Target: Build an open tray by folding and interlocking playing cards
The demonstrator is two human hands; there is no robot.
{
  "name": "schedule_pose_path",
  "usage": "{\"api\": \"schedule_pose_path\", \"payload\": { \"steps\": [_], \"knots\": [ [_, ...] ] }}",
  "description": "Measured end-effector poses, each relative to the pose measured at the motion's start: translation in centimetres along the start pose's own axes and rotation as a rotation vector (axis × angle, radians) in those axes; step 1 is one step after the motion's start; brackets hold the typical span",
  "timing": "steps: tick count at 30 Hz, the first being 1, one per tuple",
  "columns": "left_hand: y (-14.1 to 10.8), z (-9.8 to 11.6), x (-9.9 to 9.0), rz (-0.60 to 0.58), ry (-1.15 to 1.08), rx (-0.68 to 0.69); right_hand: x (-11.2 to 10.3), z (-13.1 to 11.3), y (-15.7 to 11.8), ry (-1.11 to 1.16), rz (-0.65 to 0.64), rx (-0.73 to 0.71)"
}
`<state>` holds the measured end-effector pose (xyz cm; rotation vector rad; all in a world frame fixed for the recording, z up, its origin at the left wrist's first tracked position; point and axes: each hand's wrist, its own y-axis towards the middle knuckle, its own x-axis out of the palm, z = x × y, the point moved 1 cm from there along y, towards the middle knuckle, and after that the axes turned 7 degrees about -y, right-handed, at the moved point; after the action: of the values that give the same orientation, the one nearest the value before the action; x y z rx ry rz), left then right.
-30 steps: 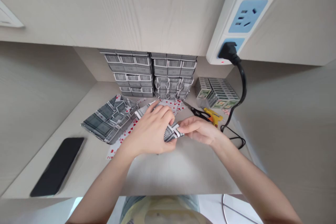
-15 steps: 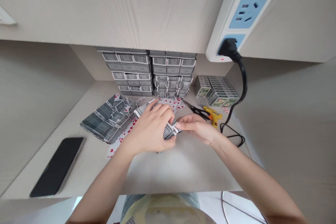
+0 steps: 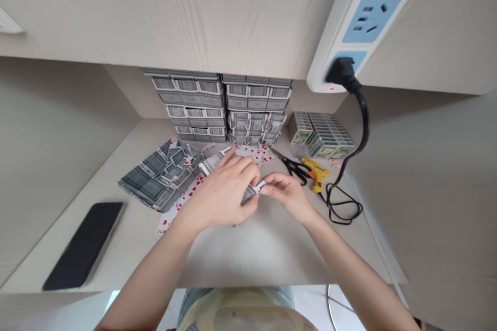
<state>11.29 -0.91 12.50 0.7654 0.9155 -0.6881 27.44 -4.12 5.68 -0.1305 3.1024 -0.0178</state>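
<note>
A piece built from folded playing cards [image 3: 250, 194] with grey checkered backs and white edges is in both hands over the desk. My left hand [image 3: 225, 189] is wrapped over its top and hides most of it. At the right end, the thumb and fingers of my right hand [image 3: 285, 192] pinch a white-edged corner. Left of the hands sits a tray made of cards [image 3: 145, 173], with loose cards heaped in it. Face-up red-suited cards [image 3: 182, 200] lie beside and partly under my left forearm; more cards [image 3: 256, 153] lie behind the hands.
Stacked card-built blocks [image 3: 190, 93] stand at the back. Boxed card decks [image 3: 326, 137] are at back right, near scissors [image 3: 295, 168] and a yellow glue gun [image 3: 316, 173] with a black cord. A phone [image 3: 83, 245] lies front left. A power strip [image 3: 349, 46] hangs above right.
My right forearm has swung inward, and its fingers have shifted slightly along the right end of the card piece. My left hand keeps its hold almost unmoved.
</note>
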Motion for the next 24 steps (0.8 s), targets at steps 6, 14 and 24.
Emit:
{"api": "schedule_pose_path", "payload": {
  "steps": [6,14,24],
  "knots": [
    [0.0,0.2,0.0,-0.014,0.006,0.027,0.2,1.1,-0.2,0.045,-0.036,-0.044],
    [-0.8,-0.3,-0.2,0.026,-0.118,0.057,1.1,0.8,0.3,-0.014,0.093,-0.153],
    [-8.9,-3.5,7.6,0.263,-0.366,-0.005,-2.8,6.7,-0.2,-0.336,0.494,-0.067]
  ]
}}
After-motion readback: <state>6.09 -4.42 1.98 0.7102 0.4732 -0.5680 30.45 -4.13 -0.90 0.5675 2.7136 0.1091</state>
